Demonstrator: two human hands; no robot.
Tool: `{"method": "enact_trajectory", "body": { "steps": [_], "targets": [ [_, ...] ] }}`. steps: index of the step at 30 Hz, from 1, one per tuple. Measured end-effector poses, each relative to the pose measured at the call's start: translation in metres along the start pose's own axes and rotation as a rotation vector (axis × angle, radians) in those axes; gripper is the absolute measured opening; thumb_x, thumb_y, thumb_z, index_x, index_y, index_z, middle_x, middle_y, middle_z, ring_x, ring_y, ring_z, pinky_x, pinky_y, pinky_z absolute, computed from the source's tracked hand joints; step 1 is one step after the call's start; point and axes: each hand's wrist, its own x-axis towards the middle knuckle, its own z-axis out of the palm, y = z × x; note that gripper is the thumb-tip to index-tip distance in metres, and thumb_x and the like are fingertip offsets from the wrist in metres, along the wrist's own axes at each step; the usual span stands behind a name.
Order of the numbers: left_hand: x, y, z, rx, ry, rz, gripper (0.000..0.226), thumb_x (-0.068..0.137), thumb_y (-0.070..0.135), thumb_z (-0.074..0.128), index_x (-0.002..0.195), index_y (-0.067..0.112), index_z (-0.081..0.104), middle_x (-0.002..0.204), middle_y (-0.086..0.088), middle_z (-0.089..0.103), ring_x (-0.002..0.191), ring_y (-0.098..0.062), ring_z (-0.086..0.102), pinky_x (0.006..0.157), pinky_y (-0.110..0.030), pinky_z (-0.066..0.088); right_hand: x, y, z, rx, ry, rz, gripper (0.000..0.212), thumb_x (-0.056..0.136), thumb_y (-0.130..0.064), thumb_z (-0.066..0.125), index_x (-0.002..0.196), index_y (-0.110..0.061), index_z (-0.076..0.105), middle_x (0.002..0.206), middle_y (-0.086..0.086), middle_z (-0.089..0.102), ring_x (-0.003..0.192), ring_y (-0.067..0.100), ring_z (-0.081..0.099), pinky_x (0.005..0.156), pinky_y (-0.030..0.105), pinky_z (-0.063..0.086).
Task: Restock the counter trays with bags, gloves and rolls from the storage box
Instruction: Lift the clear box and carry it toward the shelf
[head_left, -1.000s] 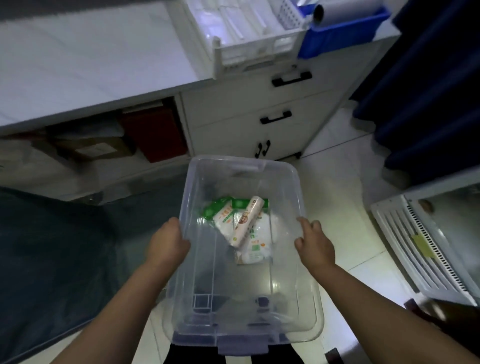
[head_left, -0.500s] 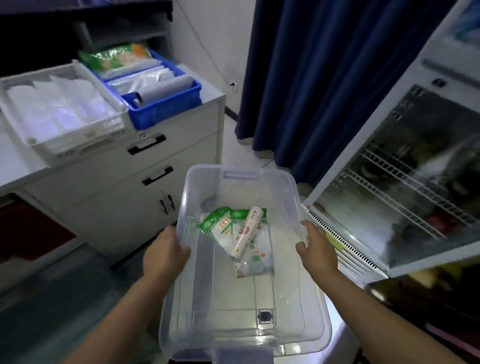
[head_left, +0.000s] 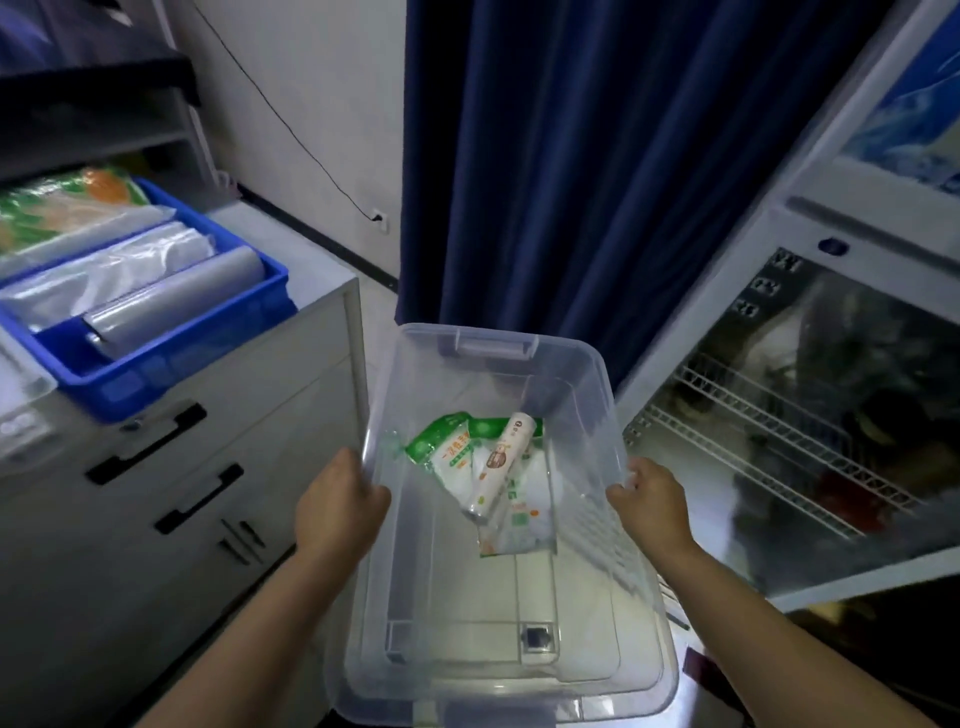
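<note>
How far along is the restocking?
Done: the blue plastic counter tray holds clear bags and a grey roll. In hand: left hand and right hand grip the clear plastic storage box. Left: a white roll and green-and-white packets lie inside, not yet unloaded.

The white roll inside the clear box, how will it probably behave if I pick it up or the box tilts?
The white roll is a cylinder lying loose on flat packets, so it may roll if the clear box tilts. It looks slim, so probably light. Its wrapper appears glossy, perhaps a little slippery.
</note>
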Motion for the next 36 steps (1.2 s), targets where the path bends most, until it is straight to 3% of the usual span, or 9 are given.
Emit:
{"method": "enact_trajectory", "body": {
  "steps": [3, 8, 13, 15, 20, 25, 28, 32, 36],
  "targets": [
    [0.064, 0.012, -0.006, -0.020, -0.047, 0.007, 0.011, 0.075, 0.015, 0.055, 0.076, 0.014, 0.043, 0.065, -0.002, 0.050, 0.056, -0.026, 0.050, 0.045, -0.029, 0.030, 0.048, -0.034, 0.010, 0.003, 0.002, 0.060, 0.010, 0.079, -0.003, 0.063, 0.081, 0.005, 0.059, 0.076, 0.014, 0.057, 0.064, 0.023, 0.048, 0.047, 0.020, 0.031],
    [0.162, 0.038, -0.016, -0.052, -0.061, 0.076, 0.015, 0.077, 0.015, 0.056, 0.075, 0.017, 0.041, 0.063, 0.003, 0.048, 0.052, -0.014, 0.047, 0.041, -0.025, 0.028, 0.119, -0.082, 0.021, 0.049, 0.006, 0.072, 0.012, 0.077, -0.001, 0.067, 0.077, 0.002, 0.055, 0.068, 0.005, 0.050, 0.055, 0.011, 0.043, 0.045, 0.019, 0.029],
    [0.248, 0.060, -0.013, -0.054, -0.026, 0.088, 0.017, 0.075, 0.015, 0.059, 0.080, 0.018, 0.044, 0.066, 0.002, 0.051, 0.055, -0.018, 0.053, 0.050, -0.034, 0.050, 0.200, -0.117, 0.035, 0.023, 0.038, -0.003, 0.042, 0.074, 0.001, 0.068, 0.058, -0.019, 0.034, 0.062, -0.003, 0.036, 0.053, 0.007, 0.034, 0.047, 0.021, 0.024],
    [0.281, 0.069, -0.009, -0.038, 0.000, 0.081, 0.018, 0.073, 0.016, 0.060, 0.076, 0.019, 0.042, 0.064, 0.002, 0.050, 0.054, -0.017, 0.051, 0.050, -0.033, 0.048, 0.240, -0.131, 0.043, 0.027, 0.030, -0.031, 0.045, 0.073, 0.002, 0.066, 0.056, -0.018, 0.029, 0.058, -0.003, 0.034, 0.050, 0.010, 0.032, 0.046, 0.022, 0.024],
    [0.367, 0.092, 0.007, -0.002, 0.100, 0.042, 0.019, 0.071, 0.019, 0.058, 0.072, 0.017, 0.040, 0.062, 0.000, 0.050, 0.054, -0.023, 0.046, 0.044, -0.027, 0.025, 0.355, -0.166, 0.069, 0.064, -0.028, -0.096, 0.043, 0.070, 0.005, 0.064, 0.056, -0.016, 0.029, 0.061, 0.003, 0.035, 0.050, 0.014, 0.032, 0.048, 0.024, 0.026],
    [0.450, 0.128, 0.016, 0.027, 0.178, -0.072, 0.018, 0.074, 0.017, 0.057, 0.071, 0.014, 0.040, 0.067, -0.003, 0.050, 0.060, -0.024, 0.046, 0.047, -0.028, 0.028, 0.476, -0.209, 0.088, 0.048, -0.117, -0.236, 0.050, 0.073, 0.002, 0.066, 0.056, -0.024, 0.026, 0.069, 0.002, 0.036, 0.051, 0.010, 0.031, 0.045, 0.021, 0.023],
    [0.492, 0.139, 0.020, 0.020, 0.216, -0.157, 0.015, 0.075, 0.014, 0.058, 0.075, 0.009, 0.044, 0.069, -0.005, 0.053, 0.060, -0.024, 0.045, 0.051, -0.031, 0.033, 0.540, -0.244, 0.101, 0.056, -0.154, -0.293, 0.043, 0.073, 0.003, 0.066, 0.060, -0.022, 0.034, 0.075, 0.002, 0.040, 0.056, 0.010, 0.036, 0.047, 0.022, 0.028],
    [0.530, 0.136, 0.019, 0.019, 0.264, -0.286, 0.017, 0.074, 0.012, 0.061, 0.079, 0.007, 0.046, 0.072, -0.009, 0.055, 0.063, -0.030, 0.048, 0.053, -0.032, 0.032, 0.605, -0.299, 0.130, 0.055, -0.207, -0.410, 0.052, 0.069, 0.004, 0.065, 0.055, -0.027, 0.026, 0.064, -0.004, 0.033, 0.053, 0.010, 0.031, 0.045, 0.022, 0.024],
    [0.570, 0.122, 0.013, 0.012, 0.309, -0.387, 0.017, 0.074, 0.014, 0.061, 0.080, 0.008, 0.046, 0.068, -0.009, 0.055, 0.061, -0.033, 0.052, 0.050, -0.032, 0.035, 0.656, -0.351, 0.174, 0.046, -0.303, -0.440, 0.035, 0.069, 0.004, 0.064, 0.064, -0.022, 0.042, 0.081, 0.004, 0.045, 0.065, 0.020, 0.045, 0.059, 0.027, 0.037]
  ]
}}
